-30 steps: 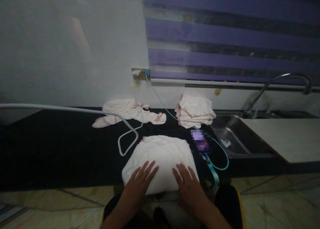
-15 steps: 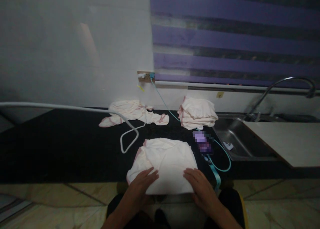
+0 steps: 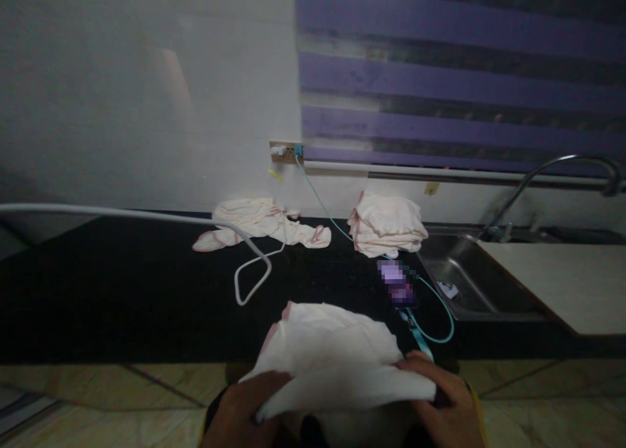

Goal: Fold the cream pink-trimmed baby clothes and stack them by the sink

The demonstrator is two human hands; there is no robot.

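A white cloth with pink trim (image 3: 332, 350) hangs over the near edge of the black counter (image 3: 122, 291). My left hand (image 3: 244, 409) grips its near left corner and my right hand (image 3: 445, 396) grips its near right corner. The near edge is lifted and pulled toward me, off the counter. The far part of the cloth still rests on the counter top.
A stack of folded cloths (image 3: 386, 223) sits by the wall, and a crumpled cloth (image 3: 259, 221) lies left of it. A phone (image 3: 396, 283) on a teal cable (image 3: 430, 311) lies right of my cloth. A white cable (image 3: 244, 265) loops across the counter. A steel sink (image 3: 469, 278) and tap (image 3: 562, 167) stand right.
My hands went from lying flat on the cloth to gripping its near corners. They pulled the near edge back off the counter and lifted it.
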